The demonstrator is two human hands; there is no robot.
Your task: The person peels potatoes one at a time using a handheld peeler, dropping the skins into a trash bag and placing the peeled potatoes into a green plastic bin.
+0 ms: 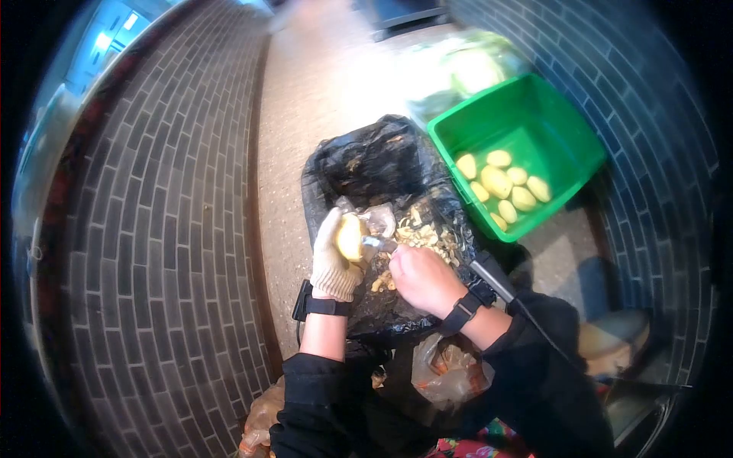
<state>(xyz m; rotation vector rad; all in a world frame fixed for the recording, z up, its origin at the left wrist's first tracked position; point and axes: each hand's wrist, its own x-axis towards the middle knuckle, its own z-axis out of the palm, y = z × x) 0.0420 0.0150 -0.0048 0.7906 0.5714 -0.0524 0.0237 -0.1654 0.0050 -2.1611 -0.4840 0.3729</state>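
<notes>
My left hand (334, 259), in a pale knitted glove, holds a peeled yellow potato (350, 237) upright over a container lined with a black plastic bag (321, 175). My bare right hand (424, 279) is closed round the handle of a peeler (377, 243), whose metal end meets the potato's right side. Below both hands, potato peelings (427, 235) lie in the bag. The handle is mostly hidden by my fingers.
Right of the bag stands a green crate (561, 187) with several peeled potatoes (496, 182) inside. Behind it is a clear plastic bag (473, 65) with pale green contents. Tiled walls (168, 229) rise on both sides. Crumpled plastic bags (450, 374) are near my lap.
</notes>
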